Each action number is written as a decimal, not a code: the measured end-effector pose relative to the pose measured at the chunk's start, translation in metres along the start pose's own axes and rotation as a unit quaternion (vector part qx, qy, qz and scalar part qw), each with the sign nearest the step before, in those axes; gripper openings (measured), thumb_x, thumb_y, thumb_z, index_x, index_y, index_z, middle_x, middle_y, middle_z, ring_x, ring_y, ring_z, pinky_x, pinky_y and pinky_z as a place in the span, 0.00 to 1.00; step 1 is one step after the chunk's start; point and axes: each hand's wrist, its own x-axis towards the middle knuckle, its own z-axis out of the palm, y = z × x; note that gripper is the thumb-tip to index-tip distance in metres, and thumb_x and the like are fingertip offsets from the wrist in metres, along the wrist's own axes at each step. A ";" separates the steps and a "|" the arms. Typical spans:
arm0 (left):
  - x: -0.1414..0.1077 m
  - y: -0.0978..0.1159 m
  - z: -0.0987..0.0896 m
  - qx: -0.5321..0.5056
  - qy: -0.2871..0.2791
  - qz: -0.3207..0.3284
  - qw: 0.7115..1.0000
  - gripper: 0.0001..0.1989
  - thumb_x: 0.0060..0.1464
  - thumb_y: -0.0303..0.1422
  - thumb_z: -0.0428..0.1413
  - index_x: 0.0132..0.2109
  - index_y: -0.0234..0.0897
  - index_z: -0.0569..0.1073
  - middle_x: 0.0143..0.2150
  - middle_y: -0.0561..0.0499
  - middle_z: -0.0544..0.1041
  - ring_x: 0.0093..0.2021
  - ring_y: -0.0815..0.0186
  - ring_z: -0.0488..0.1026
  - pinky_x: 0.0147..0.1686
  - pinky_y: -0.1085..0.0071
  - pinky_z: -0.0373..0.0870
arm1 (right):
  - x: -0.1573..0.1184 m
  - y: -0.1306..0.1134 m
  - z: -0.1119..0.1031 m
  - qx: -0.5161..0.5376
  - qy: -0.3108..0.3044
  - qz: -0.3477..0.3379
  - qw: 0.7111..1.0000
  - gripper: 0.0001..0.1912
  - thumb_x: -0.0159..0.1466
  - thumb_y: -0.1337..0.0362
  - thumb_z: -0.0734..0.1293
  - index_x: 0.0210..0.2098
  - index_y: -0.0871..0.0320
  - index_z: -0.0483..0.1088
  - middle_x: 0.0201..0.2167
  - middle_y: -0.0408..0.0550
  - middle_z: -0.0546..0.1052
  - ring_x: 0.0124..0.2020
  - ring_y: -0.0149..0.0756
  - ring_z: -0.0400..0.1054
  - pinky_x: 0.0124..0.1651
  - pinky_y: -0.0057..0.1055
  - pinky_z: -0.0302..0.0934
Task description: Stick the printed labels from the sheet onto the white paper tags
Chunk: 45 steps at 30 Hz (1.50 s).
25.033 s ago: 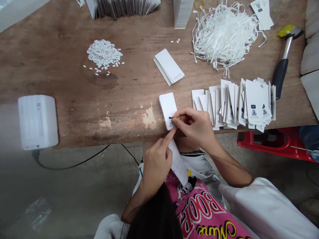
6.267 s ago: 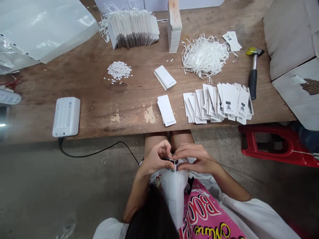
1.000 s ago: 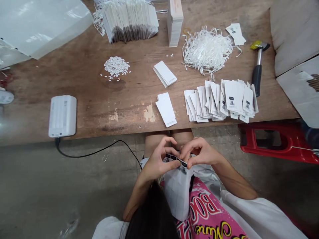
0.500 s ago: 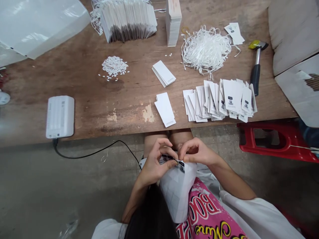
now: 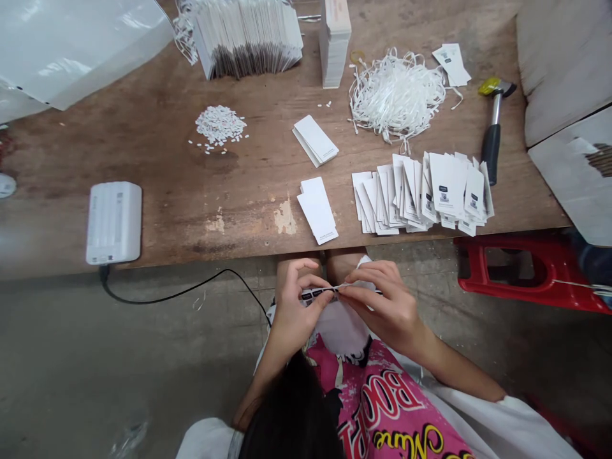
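Over my lap, a thin white sheet of stickers hangs between both hands, its upper edge showing a row of small black printed labels. My left hand pinches that edge between thumb and fingers. Close beside it, my right hand is closed on the same edge, fingertips nearly meeting those of the left. Whether a single sticker is lifted between the fingertips is too small to tell. On the table ahead lie two small stacks of white cards, a nearer one and a farther one.
Overlapping printed cards lie at the table's right front, beside a hammer. Behind are a heap of white strings, a pile of tiny white pieces and upright packed cards. A white power pack trails a black cable.
The sheet has tilted, so its lower part no longer hangs down over the shirt and its labelled edge lies flatter. My right hand has turned, fingers now stretched along the edge toward the left.
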 end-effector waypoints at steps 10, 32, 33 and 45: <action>0.019 -0.007 0.000 0.289 0.018 0.078 0.954 0.31 0.56 0.26 0.54 0.64 0.52 0.57 0.38 0.57 0.79 0.39 0.64 0.74 0.45 0.66 0.65 | 0.070 0.040 -0.024 0.147 -0.097 0.205 0.963 0.02 0.59 0.66 0.70 0.30 0.59 0.74 0.27 0.45 0.77 0.27 0.31 0.68 0.31 0.28 0.60; 0.031 -0.008 0.002 0.449 0.041 0.098 0.887 0.34 0.59 0.25 0.50 0.68 0.50 0.50 0.38 0.53 0.79 0.38 0.62 0.74 0.41 0.65 0.65 | 0.119 0.064 0.017 0.096 -0.150 0.171 0.969 0.05 0.56 0.73 0.67 0.28 0.60 0.75 0.22 0.40 0.73 0.22 0.25 0.61 0.28 0.25 0.55; 0.031 -0.008 0.002 0.449 0.041 0.098 0.887 0.34 0.59 0.25 0.50 0.68 0.50 0.50 0.38 0.53 0.79 0.38 0.62 0.74 0.42 0.65 0.65 | 0.118 0.064 0.017 0.093 -0.147 0.169 0.970 0.05 0.56 0.73 0.67 0.28 0.60 0.75 0.22 0.40 0.74 0.22 0.25 0.61 0.28 0.25 0.55; 0.034 -0.006 0.004 0.448 0.048 0.094 0.888 0.35 0.58 0.25 0.49 0.69 0.46 0.47 0.39 0.52 0.79 0.37 0.61 0.74 0.42 0.64 0.66 | 0.113 0.062 0.020 0.089 -0.118 0.163 0.976 0.07 0.55 0.75 0.66 0.28 0.61 0.75 0.25 0.42 0.76 0.24 0.26 0.64 0.29 0.25 0.57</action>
